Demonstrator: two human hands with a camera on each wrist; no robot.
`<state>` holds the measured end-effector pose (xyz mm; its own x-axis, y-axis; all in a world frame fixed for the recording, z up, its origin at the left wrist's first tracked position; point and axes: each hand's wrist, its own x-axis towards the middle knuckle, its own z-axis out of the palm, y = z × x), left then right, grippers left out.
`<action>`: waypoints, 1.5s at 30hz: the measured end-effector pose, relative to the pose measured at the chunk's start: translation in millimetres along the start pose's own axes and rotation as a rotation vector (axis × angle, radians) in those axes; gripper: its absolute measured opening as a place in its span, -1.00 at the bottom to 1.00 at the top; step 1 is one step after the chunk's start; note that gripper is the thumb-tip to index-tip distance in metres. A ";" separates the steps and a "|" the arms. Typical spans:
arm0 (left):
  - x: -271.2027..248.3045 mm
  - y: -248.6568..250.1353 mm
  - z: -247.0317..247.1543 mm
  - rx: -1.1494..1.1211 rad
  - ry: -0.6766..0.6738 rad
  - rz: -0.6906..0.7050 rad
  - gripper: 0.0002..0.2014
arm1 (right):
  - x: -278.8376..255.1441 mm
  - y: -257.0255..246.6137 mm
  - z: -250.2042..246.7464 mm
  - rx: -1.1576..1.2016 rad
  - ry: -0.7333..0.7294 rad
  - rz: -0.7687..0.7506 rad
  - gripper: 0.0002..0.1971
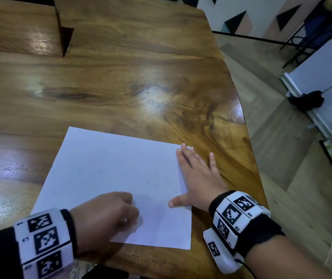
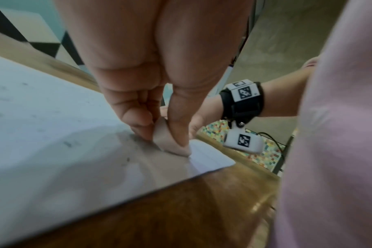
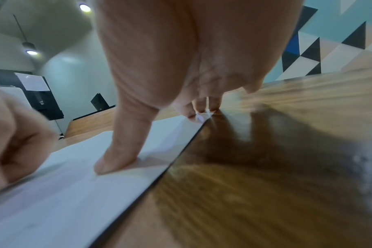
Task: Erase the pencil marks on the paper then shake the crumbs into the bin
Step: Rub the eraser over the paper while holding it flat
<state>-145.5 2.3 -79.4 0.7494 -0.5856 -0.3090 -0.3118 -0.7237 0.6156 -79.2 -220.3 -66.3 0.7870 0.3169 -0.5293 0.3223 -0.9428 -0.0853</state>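
Eraser on paper, right hand bracing the sheet

Paper (image 1: 120, 178) lies flat on the wooden tabletop (image 1: 120, 77), filling the lower centre of the head view, its right edge close to the tabletop's curved rim. The left hand (image 1: 108, 216), at the lower left of the frame, is curled around a pale eraser (image 2: 170, 142); the left wrist view shows thumb and fingertips (image 2: 138, 122) pinching it, with its lower end pressed onto the sheet near the near edge. Faint grey pencil marks (image 1: 153, 178) and specks dot the middle of the paper. The right hand (image 1: 199, 178) lies released and flat, fingers straight, across the sheet's right edge: thumb and the longer fingers on the paper, little finger on the bare wood beside it. Both wrists wear bands with black-and-white markers. A dark folded card stand (image 1: 63, 35) sits upright at the upper left, well apart from the paper.
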 end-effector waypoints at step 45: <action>20.9 -6.3 -20.4 0.042 0.170 -0.024 -0.97 | 0.6 1.6 1.9 0.010 0.011 -0.012 0.31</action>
<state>-116.0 2.1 -75.0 0.8439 -0.5005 -0.1935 -0.3141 -0.7531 0.5781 -79.3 -221.8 -68.4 0.7887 0.3297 -0.5189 0.3268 -0.9398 -0.1002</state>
